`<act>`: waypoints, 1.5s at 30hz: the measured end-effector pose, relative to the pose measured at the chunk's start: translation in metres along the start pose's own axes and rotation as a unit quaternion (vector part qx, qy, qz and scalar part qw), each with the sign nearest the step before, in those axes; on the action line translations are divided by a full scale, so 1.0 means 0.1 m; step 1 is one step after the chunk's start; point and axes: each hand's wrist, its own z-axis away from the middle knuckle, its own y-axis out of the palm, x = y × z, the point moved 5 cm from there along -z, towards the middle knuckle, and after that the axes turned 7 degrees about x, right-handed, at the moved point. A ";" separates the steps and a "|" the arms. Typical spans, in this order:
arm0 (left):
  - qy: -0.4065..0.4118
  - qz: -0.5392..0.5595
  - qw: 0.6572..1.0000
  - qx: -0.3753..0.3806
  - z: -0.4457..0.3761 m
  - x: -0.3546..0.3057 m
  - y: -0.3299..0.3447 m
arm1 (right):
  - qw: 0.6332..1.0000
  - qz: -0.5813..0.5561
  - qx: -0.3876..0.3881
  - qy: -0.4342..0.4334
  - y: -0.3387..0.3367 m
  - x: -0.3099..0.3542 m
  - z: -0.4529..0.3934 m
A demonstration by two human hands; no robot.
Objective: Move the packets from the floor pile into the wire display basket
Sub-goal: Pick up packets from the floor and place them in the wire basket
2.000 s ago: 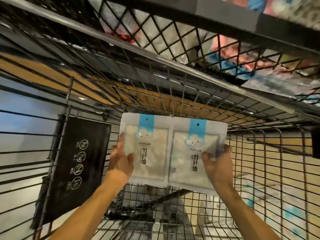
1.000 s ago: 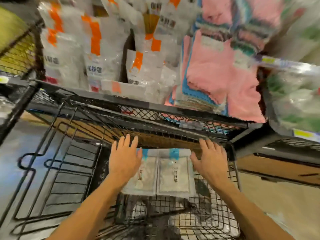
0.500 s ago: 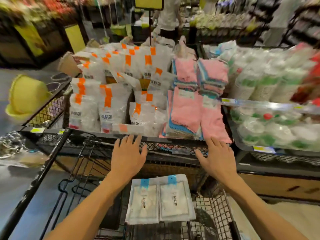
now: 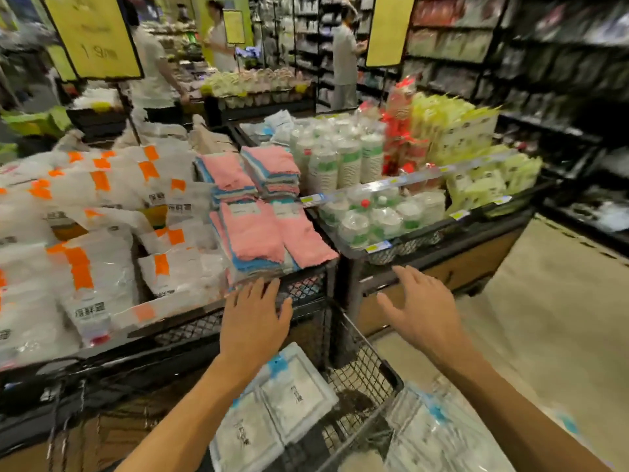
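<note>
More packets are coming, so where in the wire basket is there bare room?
Bare mesh shows right of the two packets, up to the wire basket rim. The left part is covered by those packets. Both the left hand and the right hand are empty.

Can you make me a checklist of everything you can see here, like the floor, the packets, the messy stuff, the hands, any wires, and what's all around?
Surface: beige shop floor, bare where it shows.
Job's things: two white packets with blue tabs lie side by side in the wire basket; more packets are piled on the floor right of it.
Clutter: orange-tabbed bags, pink cloths and cup stacks fill the display bins behind.
Hands: left hand and right hand are both open, fingers spread, holding nothing, above the basket.
Cables: nothing seen.
Surroundings: yellow signs, dark shelving, people in the aisles; the picture is blurry.
</note>
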 end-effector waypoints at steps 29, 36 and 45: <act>0.383 -0.001 0.915 0.124 1.24 -4.86 1.12 | 0.903 -0.020 -0.069 0.423 -0.53 -4.46 3.63; 0.432 -0.016 0.884 0.180 1.04 -5.37 1.75 | 0.865 -0.045 -0.029 0.498 -0.11 -4.95 3.84; 0.460 -0.059 0.848 0.257 0.31 -5.76 2.76 | 0.815 -0.058 -0.019 0.576 0.40 -5.27 3.54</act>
